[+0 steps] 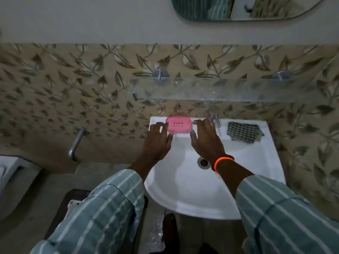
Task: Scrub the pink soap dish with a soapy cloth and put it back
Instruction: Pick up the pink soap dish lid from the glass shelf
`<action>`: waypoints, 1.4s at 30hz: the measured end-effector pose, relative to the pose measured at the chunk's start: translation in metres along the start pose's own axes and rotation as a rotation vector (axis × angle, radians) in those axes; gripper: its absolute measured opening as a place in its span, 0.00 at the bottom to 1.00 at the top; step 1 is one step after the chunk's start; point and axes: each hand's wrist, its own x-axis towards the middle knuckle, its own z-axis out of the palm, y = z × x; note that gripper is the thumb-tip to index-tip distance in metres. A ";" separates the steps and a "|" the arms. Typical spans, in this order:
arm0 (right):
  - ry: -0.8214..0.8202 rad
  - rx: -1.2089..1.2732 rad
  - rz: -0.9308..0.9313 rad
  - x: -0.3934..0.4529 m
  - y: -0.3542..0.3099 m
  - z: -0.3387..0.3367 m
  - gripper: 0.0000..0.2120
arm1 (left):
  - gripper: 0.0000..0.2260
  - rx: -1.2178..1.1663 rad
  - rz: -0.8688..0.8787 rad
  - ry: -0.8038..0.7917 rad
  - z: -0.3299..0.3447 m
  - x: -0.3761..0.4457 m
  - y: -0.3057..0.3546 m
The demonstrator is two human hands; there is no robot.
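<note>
Striped sleeves (102, 208) fill the near edge, both arms reaching over the white sink (183, 198). I see the pink soap dish (178, 124) on the sink's back ledge, left of the tap (213, 117). Left hand (157, 139) w/ relaxed fingers touches its left end; right hand (205, 140), orange bracelet (221, 162) on wrist, fingers loose at its right end, neither clenched. Checked cloth (244, 132) lies on ledge, right of tap.

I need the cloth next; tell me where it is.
The checked cloth lies on the sink's back ledge, right of the tap.
</note>
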 end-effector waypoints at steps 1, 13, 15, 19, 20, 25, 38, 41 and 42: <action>0.022 0.067 0.058 0.008 0.001 0.007 0.13 | 0.25 -0.017 -0.034 -0.024 0.005 0.008 -0.005; -0.132 0.248 0.518 0.072 0.029 0.059 0.12 | 0.15 -0.226 -0.451 -0.190 0.036 0.074 -0.013; -0.160 0.275 0.541 0.078 0.033 0.063 0.10 | 0.16 -0.264 -0.490 -0.193 0.039 0.084 -0.014; -0.240 0.344 0.608 0.091 0.041 0.073 0.09 | 0.19 -0.331 -0.559 -0.208 0.049 0.096 -0.017; -0.273 0.356 0.621 0.095 0.043 0.074 0.10 | 0.19 -0.350 -0.576 -0.211 0.051 0.097 -0.018; -0.266 0.576 0.784 0.105 0.044 0.081 0.11 | 0.16 -0.428 -0.653 -0.215 0.054 0.099 -0.026; -0.246 0.812 0.939 0.112 0.037 0.067 0.11 | 0.17 -0.517 -0.746 -0.122 0.033 0.101 -0.025; -0.232 0.784 0.927 0.113 0.033 0.068 0.11 | 0.16 -0.441 -0.695 -0.088 0.029 0.102 -0.025; -0.226 0.756 0.917 0.114 0.032 0.069 0.10 | 0.17 -0.417 -0.669 -0.064 0.029 0.102 -0.026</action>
